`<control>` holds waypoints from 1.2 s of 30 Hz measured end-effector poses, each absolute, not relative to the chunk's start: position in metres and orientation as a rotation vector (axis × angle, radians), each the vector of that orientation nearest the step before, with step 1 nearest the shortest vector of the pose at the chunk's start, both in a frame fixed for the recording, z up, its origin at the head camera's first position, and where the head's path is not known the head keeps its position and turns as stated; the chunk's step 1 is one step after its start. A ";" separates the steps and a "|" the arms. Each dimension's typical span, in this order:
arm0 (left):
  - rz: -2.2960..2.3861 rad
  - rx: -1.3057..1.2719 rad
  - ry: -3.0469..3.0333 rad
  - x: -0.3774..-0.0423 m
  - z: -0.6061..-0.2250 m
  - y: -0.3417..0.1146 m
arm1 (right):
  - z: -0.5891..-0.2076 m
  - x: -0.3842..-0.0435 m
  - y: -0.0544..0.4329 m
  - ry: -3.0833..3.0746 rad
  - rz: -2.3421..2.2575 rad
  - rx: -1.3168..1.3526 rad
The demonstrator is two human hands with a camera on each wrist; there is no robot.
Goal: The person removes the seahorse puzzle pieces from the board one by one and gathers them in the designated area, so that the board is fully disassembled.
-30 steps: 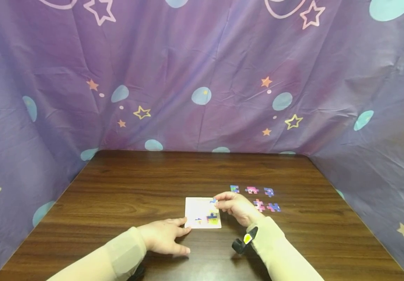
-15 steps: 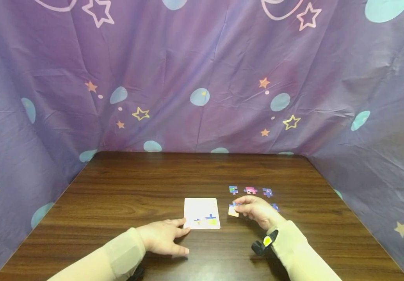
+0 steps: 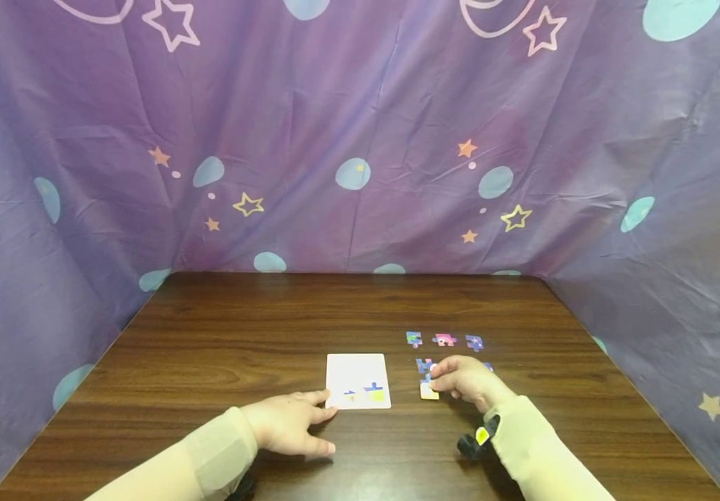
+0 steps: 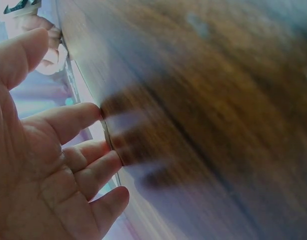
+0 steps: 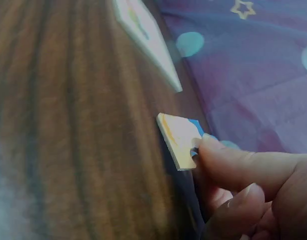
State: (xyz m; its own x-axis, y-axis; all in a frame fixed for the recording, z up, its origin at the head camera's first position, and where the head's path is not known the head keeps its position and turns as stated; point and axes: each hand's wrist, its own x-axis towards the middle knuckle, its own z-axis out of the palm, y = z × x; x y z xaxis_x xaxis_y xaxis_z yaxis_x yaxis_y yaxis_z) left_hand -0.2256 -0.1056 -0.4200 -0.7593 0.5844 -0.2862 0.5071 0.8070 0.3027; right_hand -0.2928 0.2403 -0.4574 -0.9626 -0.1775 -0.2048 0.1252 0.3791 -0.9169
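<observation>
Between thumb and fingers, my right hand pinches a jigsaw puzzle piece that is pale yellow with a blue edge. In the head view this piece is low over the table, right of the white puzzle board. Two pieces lie along the board's lower part: a yellow and blue one at the right corner and a smaller-looking coloured one beside it. My left hand lies with spread, fairly straight fingers, its fingertips right at the board's left edge.
Beyond my right hand lie loose puzzle pieces: a blue-green one, a pink one and a blue one in a row. Nearer is a blue and pink piece; my hand partly covers another. A purple curtain surrounds the brown table.
My right hand has moved right, away from the board, carrying the yellow and blue puzzle piece off its right side. The left hand has stayed at the board's edge.
</observation>
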 end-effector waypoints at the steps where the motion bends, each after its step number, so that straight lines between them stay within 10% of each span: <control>1: 0.294 0.822 2.624 -0.226 -0.420 -0.106 | -0.457 -0.292 0.239 2.413 -1.579 -0.040; 36: 0.287 0.836 2.633 -0.228 -0.423 -0.106 | -0.451 -0.298 0.161 2.466 -1.747 -0.183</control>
State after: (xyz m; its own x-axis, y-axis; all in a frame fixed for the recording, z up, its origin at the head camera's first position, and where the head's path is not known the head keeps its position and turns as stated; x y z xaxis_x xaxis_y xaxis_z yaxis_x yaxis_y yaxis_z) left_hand -0.2277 -0.1061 -0.4235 -0.7591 0.5888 -0.2775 0.5150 0.8040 0.2971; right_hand -0.2976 0.1607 -0.4507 -0.9862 -0.1640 -0.0230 -0.0327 0.3289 -0.9438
